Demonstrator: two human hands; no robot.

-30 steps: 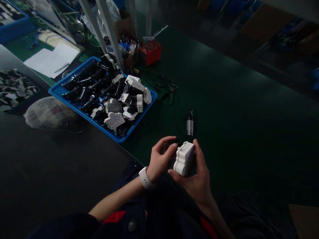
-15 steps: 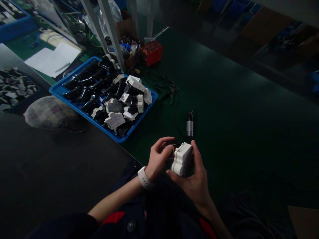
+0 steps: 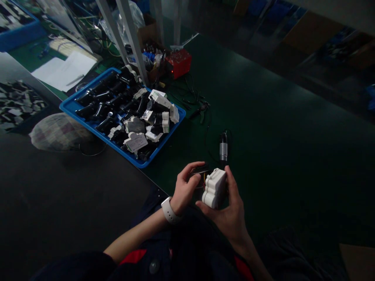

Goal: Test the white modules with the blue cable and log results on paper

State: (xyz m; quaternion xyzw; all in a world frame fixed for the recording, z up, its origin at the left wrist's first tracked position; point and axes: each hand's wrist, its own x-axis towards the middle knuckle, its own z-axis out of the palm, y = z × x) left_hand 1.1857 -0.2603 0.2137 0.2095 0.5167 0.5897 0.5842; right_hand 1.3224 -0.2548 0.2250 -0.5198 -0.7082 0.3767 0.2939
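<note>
Between finger and thumb, my right hand (image 3: 230, 214) grips a white ribbed plastic housing (image 3: 213, 187) near the table's front edge. My left hand (image 3: 186, 187), with a white watch band at the wrist, curls around a dark part (image 3: 200, 169) just left of the housing. Thin yellow and red wires (image 3: 204, 179) show in the gap between the two pieces. Just beyond my hands, a silver and black cylindrical tool (image 3: 223, 150) with a cable lies on the green tabletop.
A blue tray (image 3: 140, 163) of black and white parts sits at the left. Behind it are a red box (image 3: 180, 63) with a small red light and a metal post (image 3: 131, 39). Pliers (image 3: 201, 111) and cables lie beyond the tray's right corner. A plaid cushion (image 3: 57, 132) is at far left.
Both hands keep nearly the same hold. The dark part has tilted slightly in my left hand, and the view has shifted a little.
</note>
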